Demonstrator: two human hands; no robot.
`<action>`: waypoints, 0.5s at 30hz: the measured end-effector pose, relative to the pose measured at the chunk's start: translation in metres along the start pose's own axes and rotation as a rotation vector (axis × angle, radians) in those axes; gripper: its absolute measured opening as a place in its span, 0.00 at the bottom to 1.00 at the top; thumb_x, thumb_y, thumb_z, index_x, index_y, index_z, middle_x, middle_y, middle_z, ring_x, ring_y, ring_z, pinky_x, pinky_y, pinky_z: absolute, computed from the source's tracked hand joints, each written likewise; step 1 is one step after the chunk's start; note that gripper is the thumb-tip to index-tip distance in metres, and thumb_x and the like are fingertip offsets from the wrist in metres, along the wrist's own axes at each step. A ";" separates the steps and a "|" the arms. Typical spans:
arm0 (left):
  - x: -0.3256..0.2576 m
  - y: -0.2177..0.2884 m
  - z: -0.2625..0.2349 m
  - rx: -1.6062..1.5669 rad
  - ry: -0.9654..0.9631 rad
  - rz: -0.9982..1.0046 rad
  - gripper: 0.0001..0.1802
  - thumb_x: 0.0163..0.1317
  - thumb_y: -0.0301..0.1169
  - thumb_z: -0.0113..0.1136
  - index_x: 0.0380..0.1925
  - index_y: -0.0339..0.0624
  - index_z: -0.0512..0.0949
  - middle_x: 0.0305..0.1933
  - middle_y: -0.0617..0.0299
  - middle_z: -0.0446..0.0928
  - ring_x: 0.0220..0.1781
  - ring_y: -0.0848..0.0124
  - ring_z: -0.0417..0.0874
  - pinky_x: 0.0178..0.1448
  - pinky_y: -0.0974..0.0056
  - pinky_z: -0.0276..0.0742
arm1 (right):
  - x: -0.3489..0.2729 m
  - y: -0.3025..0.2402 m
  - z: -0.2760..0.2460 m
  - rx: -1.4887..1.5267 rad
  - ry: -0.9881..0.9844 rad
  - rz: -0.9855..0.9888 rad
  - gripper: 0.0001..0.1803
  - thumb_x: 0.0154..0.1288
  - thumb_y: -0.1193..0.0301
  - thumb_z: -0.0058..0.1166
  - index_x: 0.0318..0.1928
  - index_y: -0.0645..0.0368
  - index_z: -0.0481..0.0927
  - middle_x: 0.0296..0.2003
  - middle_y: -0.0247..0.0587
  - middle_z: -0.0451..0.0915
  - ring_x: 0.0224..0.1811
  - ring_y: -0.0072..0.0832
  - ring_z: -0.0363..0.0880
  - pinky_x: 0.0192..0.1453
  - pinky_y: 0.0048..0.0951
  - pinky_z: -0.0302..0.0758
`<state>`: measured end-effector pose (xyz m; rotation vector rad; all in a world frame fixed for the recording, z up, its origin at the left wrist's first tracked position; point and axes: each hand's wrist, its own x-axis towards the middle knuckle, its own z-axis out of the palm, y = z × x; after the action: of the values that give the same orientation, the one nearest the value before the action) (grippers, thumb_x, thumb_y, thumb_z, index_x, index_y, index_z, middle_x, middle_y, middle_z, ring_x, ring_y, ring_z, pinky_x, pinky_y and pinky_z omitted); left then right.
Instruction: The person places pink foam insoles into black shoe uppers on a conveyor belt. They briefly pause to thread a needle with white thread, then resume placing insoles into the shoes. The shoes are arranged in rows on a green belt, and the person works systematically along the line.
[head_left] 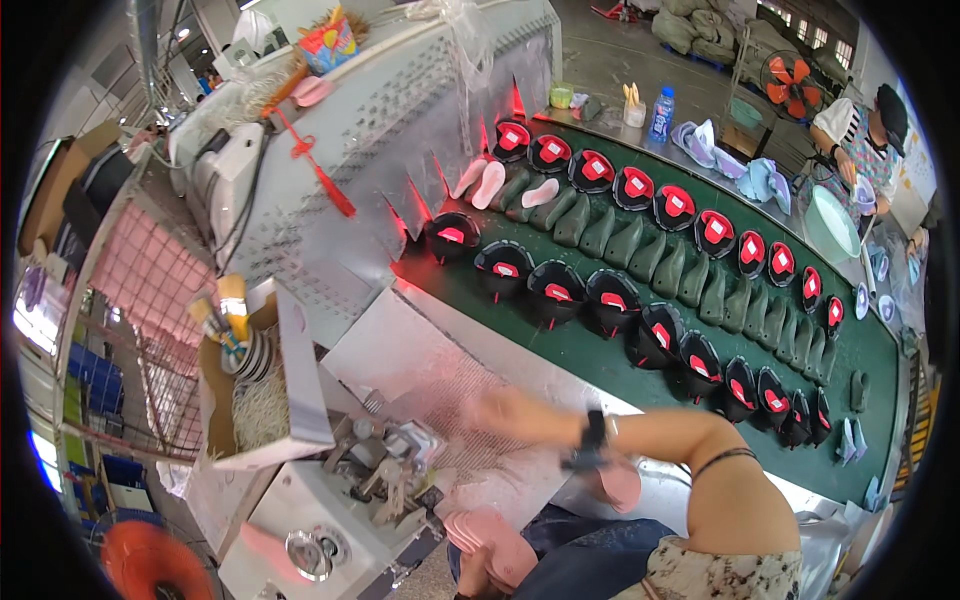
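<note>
At the near edge of the head view, the person's right hand (497, 408) reaches left across a pale metal work surface (400, 350) toward a small clamp-like machine (385, 465); the hand is smeared by motion, so I cannot tell whether it is open, closed or gripping anything. A dark wristband sits on that forearm. Lower down, at the bottom edge, the left hand (478, 578) is closed around a stack of pink insoles (492, 545) held over the lap, just right of the machine's base. Another pink insole (618, 485) lies under the right forearm, near the bench edge. These insoles look thin, light and floppy, likely to bend if picked up by one end, so a pinch across the middle or at the heel, with fingers spread flat, seems the surer hold; the surface looks matte, not slippery. To the left, an open cardboard box (300, 390) holds brushes and pale string. Farther right, a green conveyor belt (590, 355) runs away to the far right, carrying rows of black shoe uppers with red-and-white tags (558, 290) and grey-green shoe lasts (640, 255). At the far right, another person (865, 140) works beside a pale green basin (830, 225).
</note>
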<state>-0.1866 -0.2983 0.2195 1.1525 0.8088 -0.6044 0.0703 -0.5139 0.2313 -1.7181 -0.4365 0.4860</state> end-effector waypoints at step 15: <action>-0.122 -0.011 0.012 -0.427 -0.266 0.057 0.30 0.66 0.33 0.50 0.65 0.27 0.60 0.60 0.42 0.73 0.62 0.53 0.75 0.67 0.52 0.71 | -0.062 -0.017 0.101 -0.010 0.228 0.126 0.31 0.57 0.70 0.59 0.62 0.64 0.69 0.33 0.50 0.83 0.36 0.37 0.84 0.40 0.37 0.79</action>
<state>-0.2632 -0.3114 0.3151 0.6857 0.6338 -0.4942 -0.0364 -0.4609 0.2354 -1.7939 -0.1682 0.3721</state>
